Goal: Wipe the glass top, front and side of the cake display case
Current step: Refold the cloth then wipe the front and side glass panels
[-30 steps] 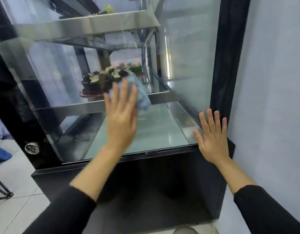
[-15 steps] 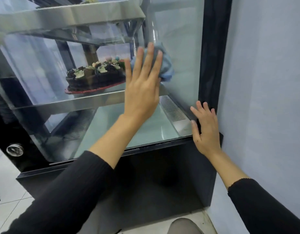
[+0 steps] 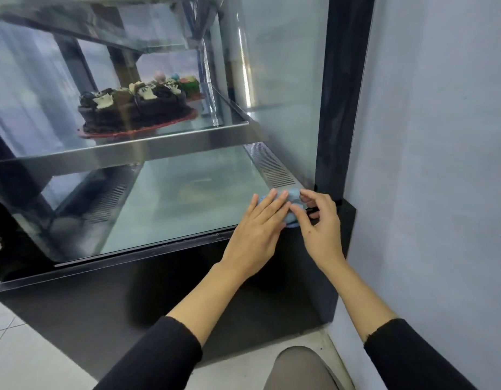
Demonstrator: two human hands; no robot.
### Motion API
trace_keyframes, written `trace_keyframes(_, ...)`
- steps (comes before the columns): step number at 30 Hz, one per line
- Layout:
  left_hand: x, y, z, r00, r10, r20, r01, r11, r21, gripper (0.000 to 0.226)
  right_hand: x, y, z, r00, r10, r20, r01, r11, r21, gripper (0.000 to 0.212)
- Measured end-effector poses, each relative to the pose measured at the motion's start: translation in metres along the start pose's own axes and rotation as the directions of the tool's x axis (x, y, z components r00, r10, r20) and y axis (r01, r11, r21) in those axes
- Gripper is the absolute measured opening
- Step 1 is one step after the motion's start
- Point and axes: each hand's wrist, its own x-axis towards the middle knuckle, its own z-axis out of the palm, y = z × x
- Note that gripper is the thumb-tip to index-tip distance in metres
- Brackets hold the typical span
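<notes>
At the lower right corner of the glass front (image 3: 187, 198) of the cake display case (image 3: 343, 108), both of the person's hands meet on a small blue cloth (image 3: 292, 196). The cloth lies bunched against the glass, just above the case's black base (image 3: 159, 291) and just beside the black corner post. The left hand (image 3: 257, 233) lies flat over the cloth's left part, its fingers (image 3: 273, 202) straight and close together, pressing the cloth to the pane without curling round it. The right hand (image 3: 321, 228) comes in from the right with its fingers bent; its thumb and forefinger pinch the cloth's right part, while the other fingers curl loosely beside it over the black frame. The fingertips of the two hands touch or nearly touch over the cloth. Both forearms are bare, with black sleeves (image 3: 153, 358) pushed up toward the elbows. Inside the case, a chocolate cake (image 3: 134, 111) with white toppings sits on a red board (image 3: 136, 130) on a steel-edged glass shelf (image 3: 159, 146), and a brightly decorated cake (image 3: 188, 84) stands behind it. A slotted vent grille (image 3: 272, 167) runs along the right side of the case floor. A pale wall (image 3: 441, 136) stands close to the right of the case, a white tiled floor (image 3: 18, 361) shows at lower left, and the person's knee (image 3: 300, 370) shows at the bottom edge.
</notes>
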Motion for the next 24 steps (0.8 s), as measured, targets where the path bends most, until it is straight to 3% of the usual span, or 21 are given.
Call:
trace_keyframes(4, -0.011, -0.005, 0.002, 0.988, -0.058, -0.140, 0.035, 0.987, -0.160, 0.033, 0.002, -0.005, 0.006, 0.991, 0.121, -0.061, -0.115, 0.989, 0.093, 0.017)
trace_keyframes(9, -0.028, 0.000, 0.003, 0.932, -0.230, -0.281, 0.154, 0.952, -0.266, 0.023, 0.000, -0.015, 0.007, 0.978, 0.209, -0.009, -0.202, 0.955, 0.218, 0.019)
trace_keyframes(13, -0.026, 0.018, -0.005, 0.838, -0.491, -0.238, 0.339, 0.810, -0.477, 0.020, -0.011, -0.025, 0.005, 0.968, 0.245, 0.063, -0.251, 0.902, 0.350, 0.016)
trace_keyframes(15, -0.028, 0.028, -0.008, 0.804, -0.543, -0.241, 0.389, 0.788, -0.477, 0.021, -0.018, -0.030, 0.004, 0.961, 0.271, 0.058, -0.269, 0.859, 0.435, 0.015)
trace_keyframes(17, -0.035, 0.034, -0.009, 0.815, -0.501, -0.290, 0.410, 0.853, -0.321, 0.016, -0.026, -0.032, 0.009, 0.948, 0.317, 0.020, -0.292, 0.843, 0.451, 0.016)
trace_keyframes(21, -0.064, 0.020, -0.004, 0.900, -0.317, -0.298, 0.377, 0.911, 0.169, 0.022, -0.048, -0.027, 0.036, 0.904, 0.420, -0.077, -0.388, 0.883, 0.263, 0.015)
trace_keyframes(24, -0.086, 0.008, -0.010, 0.931, -0.282, -0.233, 0.343, 0.895, 0.285, 0.031, -0.058, -0.031, 0.053, 0.892, 0.433, -0.129, -0.394, 0.886, 0.247, 0.007)
